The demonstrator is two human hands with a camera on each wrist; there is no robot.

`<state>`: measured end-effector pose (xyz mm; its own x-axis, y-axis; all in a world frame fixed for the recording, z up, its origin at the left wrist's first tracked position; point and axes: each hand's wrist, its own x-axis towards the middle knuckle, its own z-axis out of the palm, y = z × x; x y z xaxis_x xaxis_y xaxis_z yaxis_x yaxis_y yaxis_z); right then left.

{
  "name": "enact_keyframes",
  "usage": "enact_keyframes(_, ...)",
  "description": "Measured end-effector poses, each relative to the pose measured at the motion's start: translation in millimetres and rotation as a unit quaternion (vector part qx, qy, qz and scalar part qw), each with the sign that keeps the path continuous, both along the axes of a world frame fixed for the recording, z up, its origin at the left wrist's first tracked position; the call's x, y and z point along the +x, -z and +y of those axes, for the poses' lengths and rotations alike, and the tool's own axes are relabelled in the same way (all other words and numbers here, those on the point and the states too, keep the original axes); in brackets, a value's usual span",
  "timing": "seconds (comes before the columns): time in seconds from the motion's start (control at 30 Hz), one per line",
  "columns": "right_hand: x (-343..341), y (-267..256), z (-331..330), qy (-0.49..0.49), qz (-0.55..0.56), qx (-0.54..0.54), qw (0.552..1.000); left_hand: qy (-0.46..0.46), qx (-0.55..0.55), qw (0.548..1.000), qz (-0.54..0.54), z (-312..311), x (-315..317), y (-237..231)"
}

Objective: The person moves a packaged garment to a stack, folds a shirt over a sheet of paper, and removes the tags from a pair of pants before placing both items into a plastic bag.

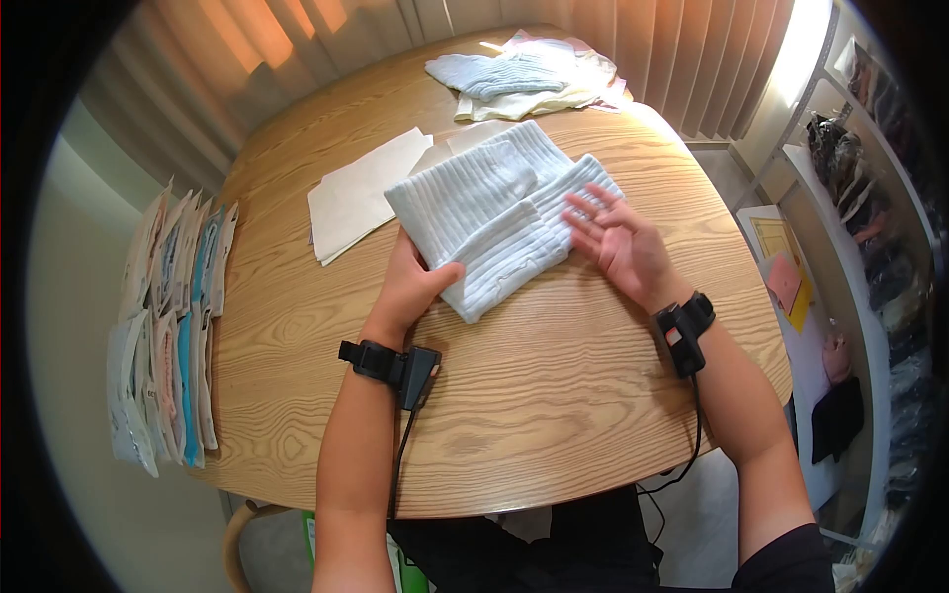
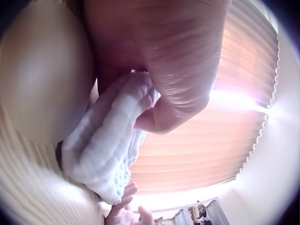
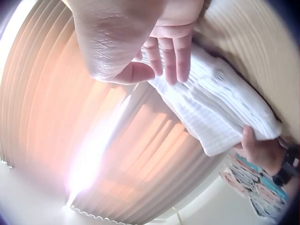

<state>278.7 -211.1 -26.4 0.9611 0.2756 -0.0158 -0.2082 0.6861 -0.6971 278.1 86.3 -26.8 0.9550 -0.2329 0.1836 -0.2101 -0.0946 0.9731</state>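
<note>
one folded pale-blue garment over desk | left grip: pinching its left edge | right grip: spread, by its right edge

We see sunlight glowing through the curtains beyond the worktop's far edge, bright overall; both wrist views flare white with glare, and dark, bowed rims distort every view's corners

Folded knit in left hand
</note>
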Motion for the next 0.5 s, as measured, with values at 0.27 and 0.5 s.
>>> enact_keyframes(0.27, 21.8, 30.8, -11.5, 0.217, -0.236, -0.401, 0.858, -0.05, -0.057, 0.997, 0.026, 2.4, 2.7, 3.0)
enact_keyframes(0.5, 14.6, 30.4, -3.5, 0.249, -0.268, -0.476, 0.8, -0.087, -0.124, 0.987, 0.056, 8.7, 5.4, 5.7)
